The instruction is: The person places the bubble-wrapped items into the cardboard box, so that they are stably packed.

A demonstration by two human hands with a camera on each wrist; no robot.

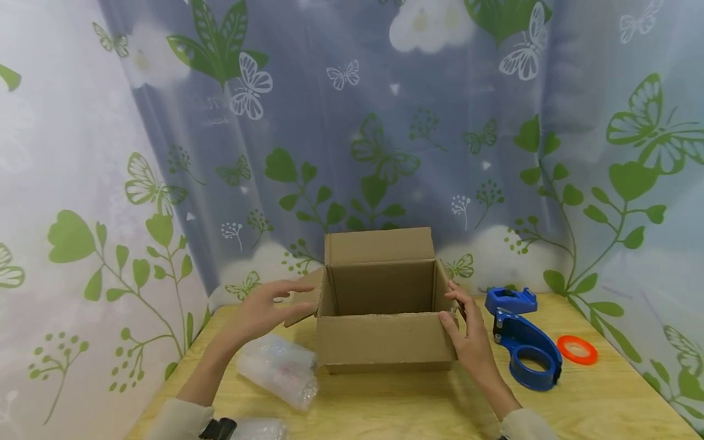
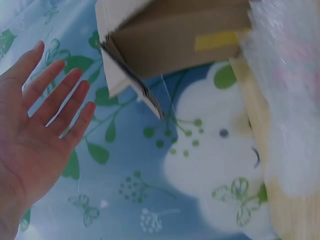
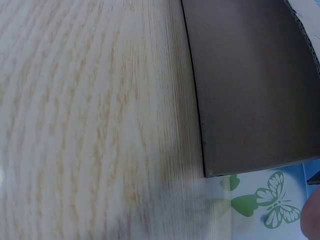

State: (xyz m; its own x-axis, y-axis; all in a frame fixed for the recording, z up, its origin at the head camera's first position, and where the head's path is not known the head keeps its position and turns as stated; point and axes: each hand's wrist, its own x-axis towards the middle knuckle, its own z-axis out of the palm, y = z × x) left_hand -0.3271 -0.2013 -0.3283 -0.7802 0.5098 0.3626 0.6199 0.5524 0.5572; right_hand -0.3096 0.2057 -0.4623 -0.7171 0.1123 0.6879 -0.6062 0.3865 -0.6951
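Gripping the open cardboard box at its near right corner, the right hand sits apart from the left hand, which spreads its fingers beside a flap. The box stands on the wooden table.

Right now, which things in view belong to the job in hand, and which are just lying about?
Likely in the job:
cardboard box, open, held by the right hand
its left flap, beside the left hand

Lying about, in neither hand, perhaps for later:
bubble-wrapped bundle
small blue dispenser
larger blue dispenser
orange ring
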